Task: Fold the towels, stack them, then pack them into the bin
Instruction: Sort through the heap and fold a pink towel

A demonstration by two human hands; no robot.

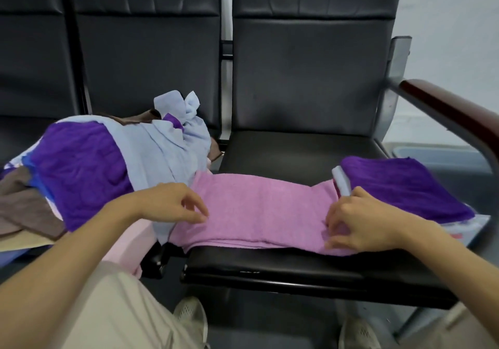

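Observation:
A pink towel point(259, 208), folded into a long strip, lies across the front of the black seat point(297, 154). My left hand point(172, 202) hovers at its left end with fingers loosely curled, fingertips touching the cloth. My right hand point(359, 221) pinches the towel's right end between thumb and fingers. A folded stack with a dark purple towel point(399, 186) on top lies at the right, a light blue layer point(341, 184) showing beneath it. A loose heap of purple point(81, 170), light blue point(167, 146) and brown towels point(24, 202) covers the left seat.
Black chair backs point(305, 59) rise behind the seats. A dark red armrest point(445, 113) curves over the right side. A grey bin rim point(432, 154) shows beyond it on the floor. My legs and shoes point(189, 319) are below the seat's edge.

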